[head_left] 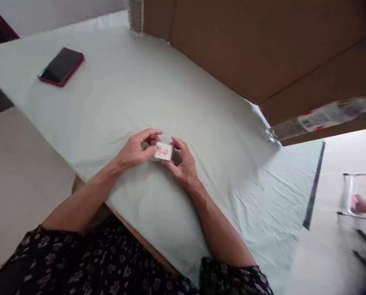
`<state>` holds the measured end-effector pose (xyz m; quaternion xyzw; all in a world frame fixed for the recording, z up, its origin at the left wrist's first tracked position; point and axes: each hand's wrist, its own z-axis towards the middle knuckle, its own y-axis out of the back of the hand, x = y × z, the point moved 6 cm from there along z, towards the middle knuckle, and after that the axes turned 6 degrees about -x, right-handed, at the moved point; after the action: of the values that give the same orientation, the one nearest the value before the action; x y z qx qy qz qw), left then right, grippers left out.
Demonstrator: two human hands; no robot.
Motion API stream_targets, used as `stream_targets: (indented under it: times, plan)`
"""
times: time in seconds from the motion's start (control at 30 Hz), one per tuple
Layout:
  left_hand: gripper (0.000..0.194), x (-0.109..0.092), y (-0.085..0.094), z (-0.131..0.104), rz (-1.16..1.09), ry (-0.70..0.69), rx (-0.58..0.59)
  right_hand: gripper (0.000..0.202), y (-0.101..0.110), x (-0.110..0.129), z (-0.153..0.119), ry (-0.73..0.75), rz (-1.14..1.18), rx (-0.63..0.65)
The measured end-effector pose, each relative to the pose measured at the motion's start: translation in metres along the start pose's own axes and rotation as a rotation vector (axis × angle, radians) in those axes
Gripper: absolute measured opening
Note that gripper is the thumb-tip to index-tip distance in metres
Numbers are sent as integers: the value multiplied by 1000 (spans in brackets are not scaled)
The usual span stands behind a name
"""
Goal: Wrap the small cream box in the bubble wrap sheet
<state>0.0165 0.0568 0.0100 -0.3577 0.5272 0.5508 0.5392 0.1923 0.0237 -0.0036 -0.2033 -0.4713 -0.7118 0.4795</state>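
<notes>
A small white box with red print (164,151) lies between my two hands, low over the table cloth or resting on it; I cannot tell which. From the left, my left hand (137,148) grips it, the thumb on its near left corner and the fingers curled behind. On the right side, my right hand (184,164) holds the box with thumb at the near edge and forefinger at the far edge. The box looks closed, and its underside is hidden.
Pale green cloth (109,94) covers the table. A large brown cardboard box (232,45) stands at the back right, its edges taped. At the far left lies a phone (61,67) with a red case. Beyond the right edge, another person's foot (359,204) shows near a metal frame.
</notes>
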Motion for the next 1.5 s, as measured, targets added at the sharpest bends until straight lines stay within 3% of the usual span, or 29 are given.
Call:
stream_targets:
  times: [0.13,0.3,0.5,0.63,0.77,0.87,1.2,1.37,1.5]
  plan:
    - [50,1,4,0,-7,0,-77,69,-1,-8,-2,-72,-39,12]
    - [48,16,11,3,189,92,-155,74,-2,-14,-1,-124,-48,69]
    - [44,12,14,4,417,-1,-185,86,-1,-14,1,-97,-51,98]
    - [56,7,9,2,277,21,-105,82,3,-13,0,-105,-42,66]
    - [69,3,-1,-1,202,3,43,55,16,-3,1,-27,-84,-82]
    - [76,5,-4,-3,231,8,87,35,23,6,3,75,-184,-154]
    - [77,7,-8,-1,261,-10,97,15,16,23,26,263,-527,7]
    - [77,6,-9,0,246,-15,116,17,6,31,26,359,-602,-17]
    - [78,5,-10,-1,213,-29,127,19,4,28,30,323,-537,-39]
